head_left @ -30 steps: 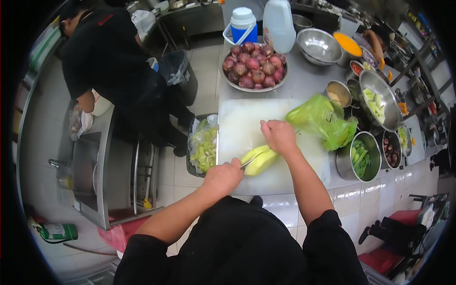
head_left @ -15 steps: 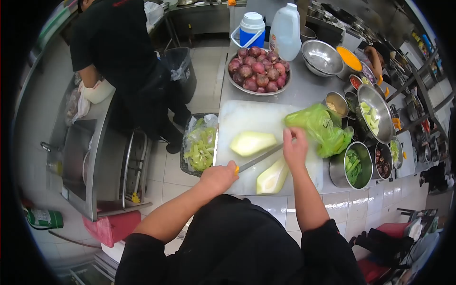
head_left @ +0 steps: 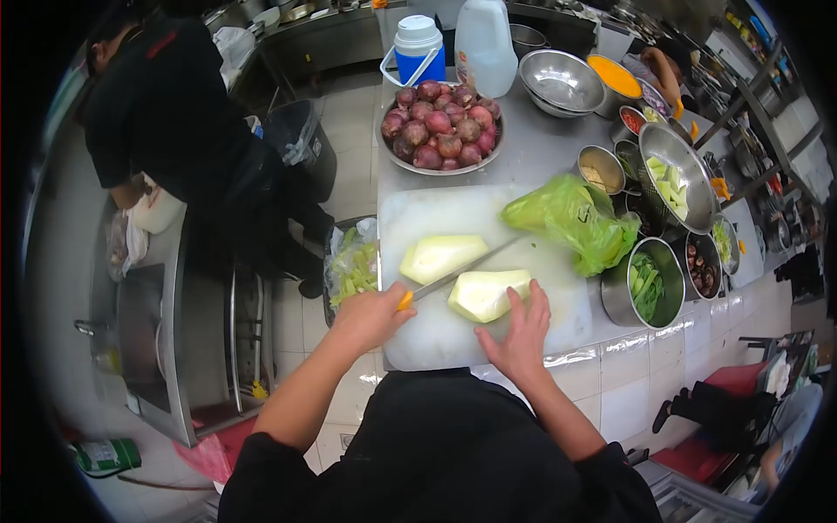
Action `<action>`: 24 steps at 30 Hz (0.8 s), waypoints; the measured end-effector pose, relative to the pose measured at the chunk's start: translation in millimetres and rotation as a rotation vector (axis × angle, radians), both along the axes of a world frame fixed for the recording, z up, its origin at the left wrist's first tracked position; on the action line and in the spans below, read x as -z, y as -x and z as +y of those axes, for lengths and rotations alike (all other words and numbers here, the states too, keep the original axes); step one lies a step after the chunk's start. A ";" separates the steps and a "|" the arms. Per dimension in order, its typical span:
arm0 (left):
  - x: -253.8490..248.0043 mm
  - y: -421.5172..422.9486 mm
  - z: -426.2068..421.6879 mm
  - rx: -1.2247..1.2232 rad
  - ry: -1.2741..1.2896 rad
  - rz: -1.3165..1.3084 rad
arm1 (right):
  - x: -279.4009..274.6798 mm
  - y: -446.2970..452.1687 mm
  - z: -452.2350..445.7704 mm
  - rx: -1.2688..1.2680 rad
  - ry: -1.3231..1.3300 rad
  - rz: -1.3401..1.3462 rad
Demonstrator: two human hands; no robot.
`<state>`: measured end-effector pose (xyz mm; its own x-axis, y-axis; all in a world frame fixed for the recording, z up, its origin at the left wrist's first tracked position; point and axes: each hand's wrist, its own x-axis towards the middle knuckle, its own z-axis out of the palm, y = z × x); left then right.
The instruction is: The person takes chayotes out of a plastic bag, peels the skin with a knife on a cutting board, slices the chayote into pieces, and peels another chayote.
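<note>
The knife point(head_left: 438, 284), its handle mostly hidden by the left grip point(head_left: 366, 315) closed around it, pointed away and rightward between two pale vegetable halves point(head_left: 441, 257) on the cutting board point(head_left: 432, 340). The right grip point(head_left: 520, 338), fingers spread, partly covered the nearer half point(head_left: 484, 295), lying left to right; a green bag point(head_left: 582, 218), contents obscured, sat near the blade tip.

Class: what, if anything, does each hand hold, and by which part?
The left hand holds the knife by its orange handle. The right hand appears to grip nothing; open, it touches the nearer vegetable piece.
</note>
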<state>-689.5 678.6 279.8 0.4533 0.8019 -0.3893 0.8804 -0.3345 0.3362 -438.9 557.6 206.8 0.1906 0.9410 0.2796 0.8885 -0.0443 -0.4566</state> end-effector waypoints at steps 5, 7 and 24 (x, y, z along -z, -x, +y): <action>-22.7 61.4 -22.7 -0.177 -0.088 -0.229 | -26.0 -6.1 26.4 -0.107 0.005 0.099; -17.9 85.2 -26.5 -0.189 -0.099 -0.272 | -29.1 -4.6 54.1 -0.162 0.047 0.110; -32.0 192.5 -12.6 -0.113 0.201 -0.171 | -44.4 40.9 143.9 -0.089 0.719 0.153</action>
<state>-882.0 666.0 311.8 0.4384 0.7652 -0.4714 0.8332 -0.1493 0.5325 -479.8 701.6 251.2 0.0929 0.8957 -0.4348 0.8316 -0.3099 -0.4608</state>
